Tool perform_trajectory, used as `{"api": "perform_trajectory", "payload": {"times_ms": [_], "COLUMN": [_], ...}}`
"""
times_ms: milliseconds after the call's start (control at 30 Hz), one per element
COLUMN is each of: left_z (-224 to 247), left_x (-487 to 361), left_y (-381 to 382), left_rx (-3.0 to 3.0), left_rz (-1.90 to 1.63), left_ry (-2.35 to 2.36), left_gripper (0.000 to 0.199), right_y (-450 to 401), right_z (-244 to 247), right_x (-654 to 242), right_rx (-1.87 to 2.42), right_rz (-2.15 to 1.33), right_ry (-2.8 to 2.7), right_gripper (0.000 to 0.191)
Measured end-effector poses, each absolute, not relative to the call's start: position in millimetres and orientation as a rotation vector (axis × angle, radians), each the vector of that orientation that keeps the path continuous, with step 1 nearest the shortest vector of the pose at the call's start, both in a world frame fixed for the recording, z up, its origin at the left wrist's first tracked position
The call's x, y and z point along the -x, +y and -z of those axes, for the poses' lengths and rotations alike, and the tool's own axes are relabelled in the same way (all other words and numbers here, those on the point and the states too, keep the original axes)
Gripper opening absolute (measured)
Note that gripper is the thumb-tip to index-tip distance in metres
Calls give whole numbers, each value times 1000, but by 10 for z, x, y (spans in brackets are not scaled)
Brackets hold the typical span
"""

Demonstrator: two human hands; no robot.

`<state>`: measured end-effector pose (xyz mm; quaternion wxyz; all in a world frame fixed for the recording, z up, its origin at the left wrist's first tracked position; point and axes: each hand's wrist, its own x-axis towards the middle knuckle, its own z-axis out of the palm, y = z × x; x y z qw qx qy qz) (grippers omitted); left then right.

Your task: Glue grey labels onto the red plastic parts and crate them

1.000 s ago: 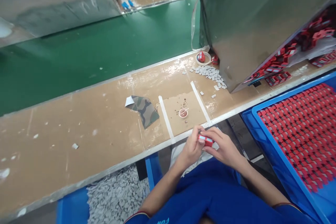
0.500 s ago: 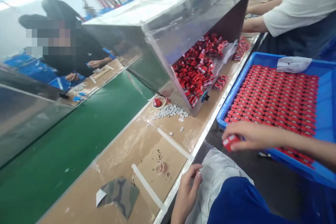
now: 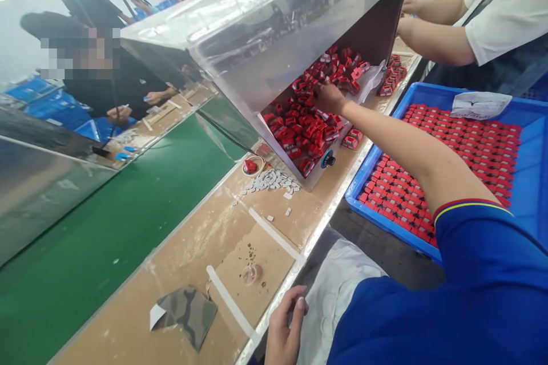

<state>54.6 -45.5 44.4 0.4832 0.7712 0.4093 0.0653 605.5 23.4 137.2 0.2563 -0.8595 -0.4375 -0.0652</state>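
My right hand reaches into the open metal box, on the pile of red parts; its fingertips are hidden among them, so I cannot see what they hold. Near the table's front edge, my left hand rests by my lap with nothing in it, fingers curved and thumb apart. Rows of red pieces fill much of the blue tray at the right, under my right arm. Small grey-white chips lie heaped on the table beside the box.
A green belt runs along the table's far side. A camouflage cloth and taped cardboard lie on the table. A person's arms are at upper right; another person works across the belt.
My right hand, which held a red part beside the blue tray, has moved up and left into the box's pile. The view has shifted slightly.
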Motion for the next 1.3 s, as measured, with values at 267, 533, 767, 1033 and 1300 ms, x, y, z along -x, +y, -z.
{"api": "perform_trajectory", "payload": {"times_ms": [267,533,767,1033,1300], "left_z": [-499,-510,-430,-339,-307], "left_x": [-332,-133,-2,-86,-100], "left_y": [-373,-291,-245,-201,-80], "left_rx": [-1879,-1879,-1772,-1553,-1476], "left_rz": [-149,-175,-261,-347,-311], "left_ry": [1034,1047,1130,1110,1160], "left_gripper": [59,55,53,50,53], "right_y": [165,53,-359,-61,323], "right_z": [-935,-932,-700,-881,-1127], "right_x": [-5672,-5736,-5459,-5287,-5357], "right_rx": [2408,2251,2227,2360,2325], "right_rz": [180,320,274,289,218], "right_ry": [-1149,-1113,-1279,-1152,-1257], "right_gripper": [53,61,70,72,78]}}
